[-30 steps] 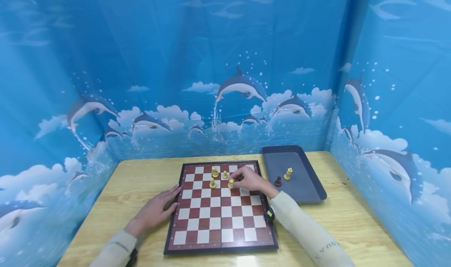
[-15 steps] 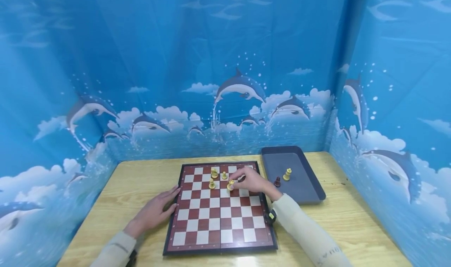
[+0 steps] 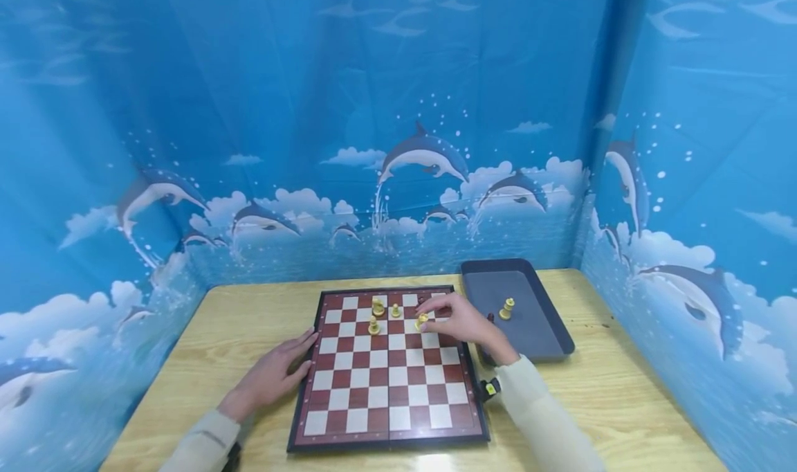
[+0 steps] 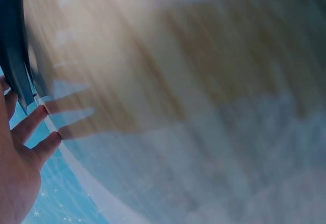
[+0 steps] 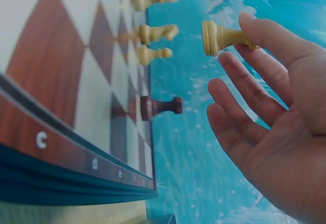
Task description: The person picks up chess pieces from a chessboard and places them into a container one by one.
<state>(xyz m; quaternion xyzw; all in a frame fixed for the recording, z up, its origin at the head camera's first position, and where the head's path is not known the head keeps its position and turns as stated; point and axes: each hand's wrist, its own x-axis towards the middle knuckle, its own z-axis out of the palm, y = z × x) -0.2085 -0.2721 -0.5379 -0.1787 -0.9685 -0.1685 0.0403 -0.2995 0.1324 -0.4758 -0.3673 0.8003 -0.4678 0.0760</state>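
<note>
My right hand (image 3: 461,321) pinches a pale yellow chess piece (image 5: 219,38) between thumb and index finger. The piece is tilted and raised off the chessboard (image 3: 373,378); its top is hidden by the fingertips in the right wrist view. Standing on the board's far part are a yellow knight (image 3: 378,307), a yellow pawn (image 3: 395,311) and another yellow piece, perhaps a bishop (image 3: 373,326). A dark rook (image 5: 160,107) shows in the right wrist view, largely behind the right hand from the head. My left hand (image 3: 268,374) touches the board's left edge with fingers extended.
Right of the board lies a grey tray (image 3: 535,344). Inside it stand a yellow king (image 3: 507,309) and a dark piece partly covered by the right hand. A wooden table (image 3: 230,320) carries everything, with a blue dolphin curtain (image 3: 349,250) around it.
The right hand first draws the yellow piece slightly nearer, then carries it to the right. It now partly covers the dark piece in the tray. The left hand stays put.
</note>
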